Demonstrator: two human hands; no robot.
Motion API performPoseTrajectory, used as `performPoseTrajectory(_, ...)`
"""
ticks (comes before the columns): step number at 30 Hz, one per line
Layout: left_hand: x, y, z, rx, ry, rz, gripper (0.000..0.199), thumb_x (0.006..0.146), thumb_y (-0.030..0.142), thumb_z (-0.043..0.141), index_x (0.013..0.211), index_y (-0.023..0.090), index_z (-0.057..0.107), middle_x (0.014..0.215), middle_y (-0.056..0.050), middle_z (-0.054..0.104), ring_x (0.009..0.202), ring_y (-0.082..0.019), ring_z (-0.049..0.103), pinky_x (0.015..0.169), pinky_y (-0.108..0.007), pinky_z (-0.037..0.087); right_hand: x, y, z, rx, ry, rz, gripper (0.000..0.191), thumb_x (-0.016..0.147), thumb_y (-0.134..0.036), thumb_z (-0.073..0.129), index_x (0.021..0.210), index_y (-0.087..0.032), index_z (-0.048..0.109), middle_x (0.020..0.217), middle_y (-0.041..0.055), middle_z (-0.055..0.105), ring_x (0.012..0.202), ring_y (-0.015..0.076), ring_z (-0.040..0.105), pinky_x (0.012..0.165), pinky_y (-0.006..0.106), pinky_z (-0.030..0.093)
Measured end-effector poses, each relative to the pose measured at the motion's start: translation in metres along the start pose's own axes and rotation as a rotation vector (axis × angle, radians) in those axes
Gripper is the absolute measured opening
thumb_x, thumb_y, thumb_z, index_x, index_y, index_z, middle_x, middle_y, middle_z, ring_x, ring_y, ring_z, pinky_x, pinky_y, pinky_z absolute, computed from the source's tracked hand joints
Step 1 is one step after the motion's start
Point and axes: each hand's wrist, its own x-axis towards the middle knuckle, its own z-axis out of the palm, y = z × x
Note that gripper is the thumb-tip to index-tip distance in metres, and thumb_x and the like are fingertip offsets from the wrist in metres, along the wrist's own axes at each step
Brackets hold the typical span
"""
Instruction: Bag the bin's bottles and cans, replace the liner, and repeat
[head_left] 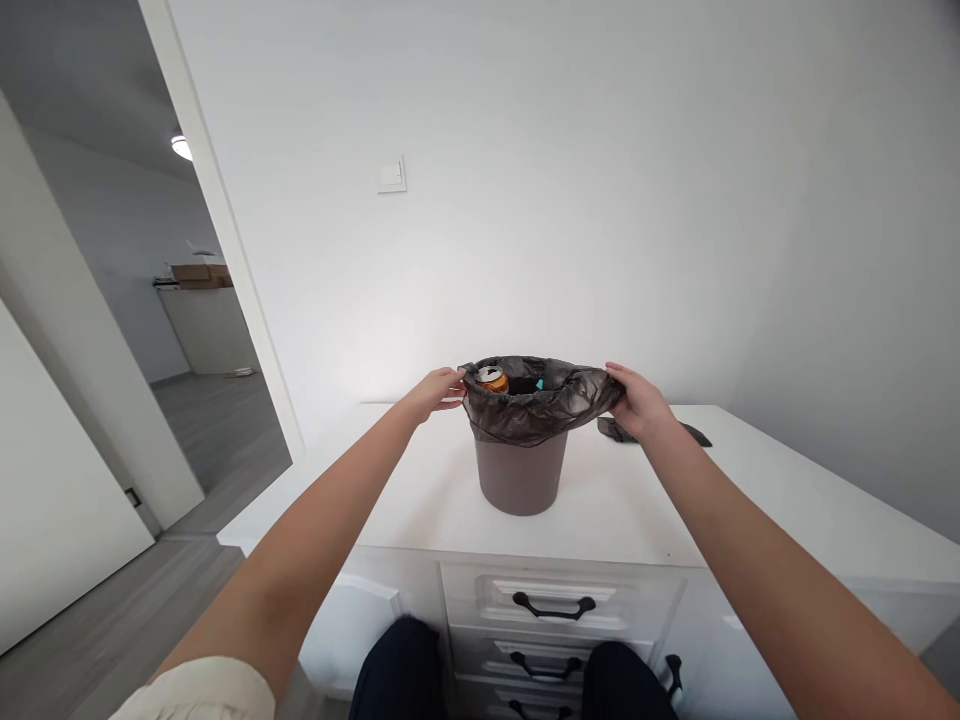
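Dark plastic bag (529, 418) stretches from left hand (437, 391) to right hand (637, 400).

A thin, translucent black bag (525, 422) is draping over an upright brownish bin (523, 480), stretching out beyond the bin's right side.

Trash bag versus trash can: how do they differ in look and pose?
The trash bag is blackish, sheer and wrinkled; the trash can is mauve-brown, opaque and smooth. The trash bag stretches sideways to the right hand; the trash can stands upright. Neither shows visible print.
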Motion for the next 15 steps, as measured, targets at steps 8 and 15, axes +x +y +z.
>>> performPoseTrajectory(8, -0.008, 0.027, -0.014, 0.008, 0.119, 0.023, 0.027, 0.085, 0.044, 0.065, 0.086, 0.021, 0.051, 0.106, -0.01, 0.069, 0.103, -0.021, 0.065, 0.085, -0.034, 0.056, 0.012, -0.063, 0.024, -0.053, -0.055, -0.01, 0.02, 0.084, -0.001, 0.053, 0.078, -0.014, 0.067, 0.066, 0.0003, 0.058, 0.056, 0.0065, 0.053, 0.051, 0.013, 0.051)
performPoseTrajectory(15, -0.02, 0.027, -0.003, 0.058, -0.096, -0.172, 0.04, 0.066, 0.051, 0.079, 0.089, 0.02, 0.068, 0.097, -0.012, 0.072, 0.097, -0.027, 0.066, 0.077, -0.034, 0.057, 0.004, -0.092, 0.052, -0.131, -0.134, -0.068, 0.016, 0.084, 0.0, 0.057, 0.076, -0.012, 0.064, 0.074, 0.0027, 0.06, 0.063, 0.0068, 0.058, 0.063, 0.014, 0.057)
